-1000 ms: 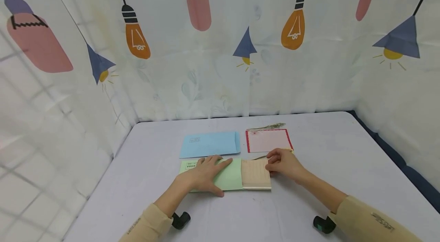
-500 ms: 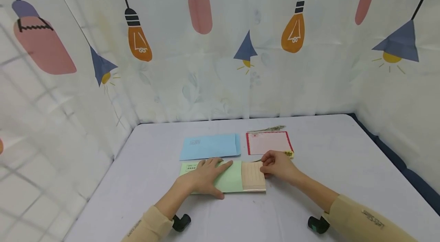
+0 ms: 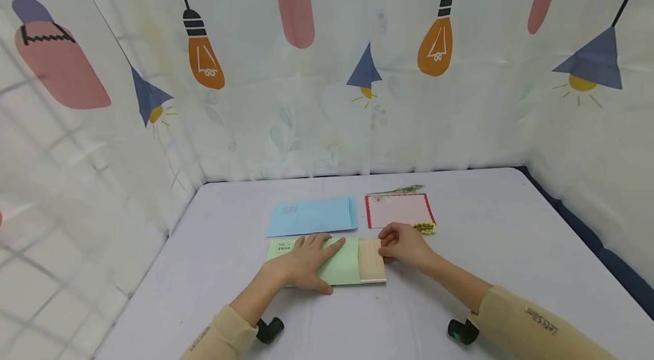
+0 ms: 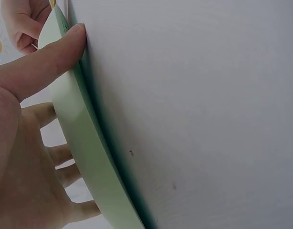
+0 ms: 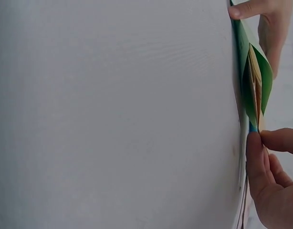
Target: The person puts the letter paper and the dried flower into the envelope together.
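A pale green envelope [image 3: 344, 263] lies on the white table, its mouth facing right. My left hand [image 3: 304, 262] rests across it with fingers spread; in the left wrist view the thumb lies along the envelope's near edge [image 4: 84, 129]. Folded beige lined letter paper [image 3: 370, 260] sticks out of the mouth, the rest hidden inside. At its outer end, my right hand [image 3: 403, 245] pinches the paper between thumb and fingers. From the right wrist view, the envelope's mouth [image 5: 266, 93] gapes around the paper's folded layers [image 5: 254, 71].
Behind the green envelope lies a light blue envelope [image 3: 311, 217]. To its right is a pink card with a red border [image 3: 398, 209], a dried sprig [image 3: 409, 189] along its far edge. Small yellow flowers [image 3: 425, 229] lie beside my right hand.
My right hand has moved left with the letter paper, and less of the paper shows outside the green envelope. The yellow flowers have come into sight. My left hand stays in place.
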The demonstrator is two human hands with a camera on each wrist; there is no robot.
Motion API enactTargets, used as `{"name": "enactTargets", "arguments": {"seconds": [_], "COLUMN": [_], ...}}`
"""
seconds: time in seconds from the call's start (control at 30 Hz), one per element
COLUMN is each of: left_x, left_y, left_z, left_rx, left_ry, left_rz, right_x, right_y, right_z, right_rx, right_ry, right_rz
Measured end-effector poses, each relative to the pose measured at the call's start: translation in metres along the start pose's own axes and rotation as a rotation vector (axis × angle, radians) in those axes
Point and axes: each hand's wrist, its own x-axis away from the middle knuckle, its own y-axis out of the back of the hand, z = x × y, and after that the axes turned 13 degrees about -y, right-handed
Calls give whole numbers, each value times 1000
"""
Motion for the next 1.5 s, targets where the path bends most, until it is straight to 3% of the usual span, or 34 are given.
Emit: {"name": "enactTargets", "arguments": {"seconds": [0.6, 1.1, 1.5], "left_x": [0, 0, 1], "left_y": [2, 4, 2], "left_z": [-1, -2, -2], "left_rx": [19, 24, 10], "left_ry": [7, 14, 16], "left_rz": [-4, 16, 20], "right_x": [-1, -4, -1], "right_y": [-13, -21, -27], "right_z": [7, 7, 7], "right_rx": [-13, -53, -53], "right_ry": [30, -5, 33], "right_rz": [64, 111, 174]}}
